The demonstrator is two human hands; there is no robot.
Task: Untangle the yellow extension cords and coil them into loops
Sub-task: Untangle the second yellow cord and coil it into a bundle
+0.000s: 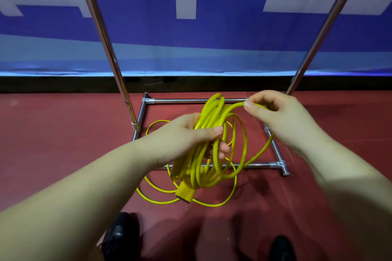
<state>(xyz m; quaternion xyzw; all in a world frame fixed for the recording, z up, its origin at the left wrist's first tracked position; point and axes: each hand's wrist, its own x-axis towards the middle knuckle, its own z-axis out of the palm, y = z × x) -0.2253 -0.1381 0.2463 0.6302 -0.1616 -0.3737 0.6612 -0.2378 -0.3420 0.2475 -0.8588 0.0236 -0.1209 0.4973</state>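
Observation:
My left hand (191,133) grips a bundle of several loops of the yellow extension cord (212,121), thumb across the top of the coil. The loops hang down below the hand, and a yellow plug end (185,194) dangles at the bottom of them. My right hand (273,110) pinches a single strand of the same cord between thumb and fingers, up and to the right of the coil. From that pinch the strand arcs down to the right and back under the bundle. A thinner yellow cord (212,204) lies in loose loops on the floor.
A chrome rack base (275,164) frames the floor under the cords, with two slanted poles (101,32) rising left and right. A blue and white banner (191,27) hangs behind. The floor is red (63,133). Black shoes (116,237) show at the bottom.

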